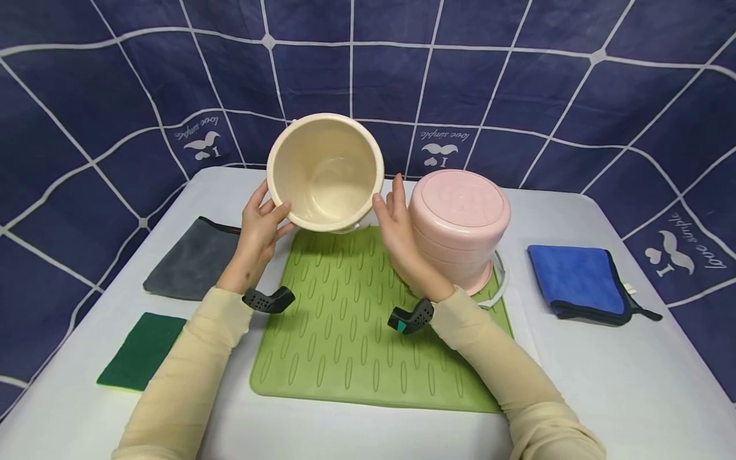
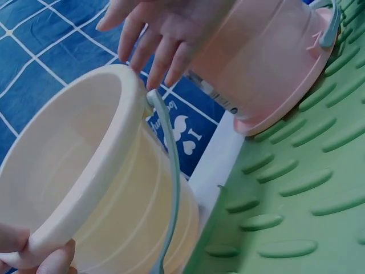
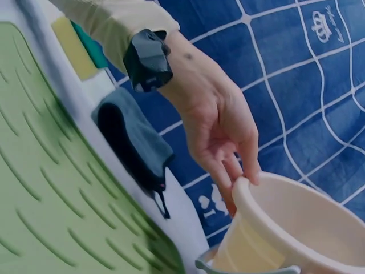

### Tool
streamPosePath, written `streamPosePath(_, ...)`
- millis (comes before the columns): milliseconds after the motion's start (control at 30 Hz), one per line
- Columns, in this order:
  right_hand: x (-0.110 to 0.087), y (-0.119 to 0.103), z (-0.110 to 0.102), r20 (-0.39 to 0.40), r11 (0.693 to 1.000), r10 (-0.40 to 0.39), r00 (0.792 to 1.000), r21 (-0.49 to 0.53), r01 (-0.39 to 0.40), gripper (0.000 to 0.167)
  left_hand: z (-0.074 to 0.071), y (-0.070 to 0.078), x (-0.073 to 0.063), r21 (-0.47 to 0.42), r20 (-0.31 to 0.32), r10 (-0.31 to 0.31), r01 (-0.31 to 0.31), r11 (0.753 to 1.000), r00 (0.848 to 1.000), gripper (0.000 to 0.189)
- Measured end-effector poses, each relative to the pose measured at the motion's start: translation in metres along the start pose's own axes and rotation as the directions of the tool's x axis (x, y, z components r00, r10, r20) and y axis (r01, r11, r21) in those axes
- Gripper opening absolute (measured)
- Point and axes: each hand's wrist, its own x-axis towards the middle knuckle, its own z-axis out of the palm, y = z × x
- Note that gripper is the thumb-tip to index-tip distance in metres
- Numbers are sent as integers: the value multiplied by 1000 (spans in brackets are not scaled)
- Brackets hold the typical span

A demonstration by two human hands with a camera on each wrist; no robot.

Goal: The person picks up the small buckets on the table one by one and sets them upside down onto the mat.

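Note:
A cream bucket [image 1: 333, 185] is held up above the far end of a green ribbed mat [image 1: 345, 319], tilted so its mouth faces me. My left hand [image 1: 257, 230] pinches the left side of its rim, thumb inside and fingers outside, as the right wrist view also shows. On the other side, my right hand [image 1: 399, 230] has its fingers straight, close to the rim; whether it touches I cannot tell. A grey-green handle [image 2: 173, 171] hangs along the cream bucket's outer wall. Just right of my right hand, a pink bucket [image 1: 460, 223] stands upside down on the mat.
To the left lie a dark grey cloth [image 1: 192, 262] and a green scouring sponge [image 1: 144, 351] with a yellow underside. A folded blue cloth [image 1: 581, 281] with a black edge lies at the right. Behind the white table [image 1: 621, 370] hangs a blue checked curtain [image 1: 391, 76].

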Motion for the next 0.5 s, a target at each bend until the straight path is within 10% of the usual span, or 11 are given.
streamPosePath(500,-26,-18,1,58,997,-27,998,79,22,60,1,4,-18,-98,-22,152,-154,983,988,62)
